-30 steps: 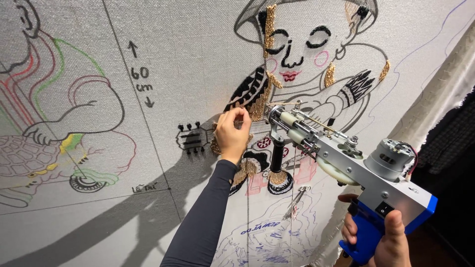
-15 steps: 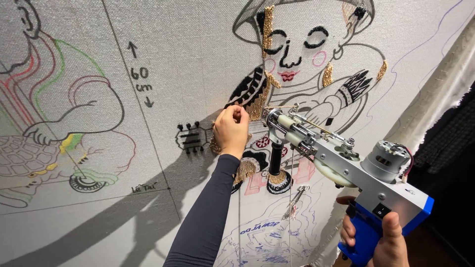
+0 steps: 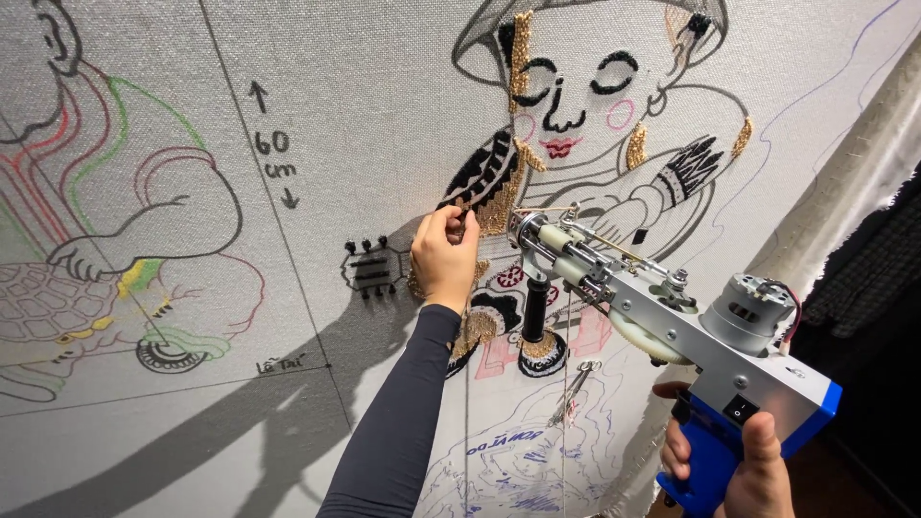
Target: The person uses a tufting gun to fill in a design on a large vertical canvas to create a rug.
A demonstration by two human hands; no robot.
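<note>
A white tufting cloth (image 3: 365, 115) is stretched upright in front of me, with drawn figures and patches of black and gold tufted yarn (image 3: 494, 177). My left hand (image 3: 444, 259) is raised against the cloth, its fingertips pinched on something small at the tufted black patch; what it pinches is too small to tell. My right hand (image 3: 739, 465) grips the blue handle of a silver and blue tufting gun (image 3: 662, 321). The gun's nose points at the cloth just right of my left hand, with a thin yarn running along its top.
A drawn figure with a turtle (image 3: 86, 307) fills the left of the cloth. Small scissors (image 3: 576, 388) hang against the cloth below the gun. The cloth's edge and frame (image 3: 844, 192) run diagonally at the right, with dark space beyond.
The view has shifted slightly and my left hand has crept up toward the black tufted patch. The gun has stayed close to the cloth, dropping a little.
</note>
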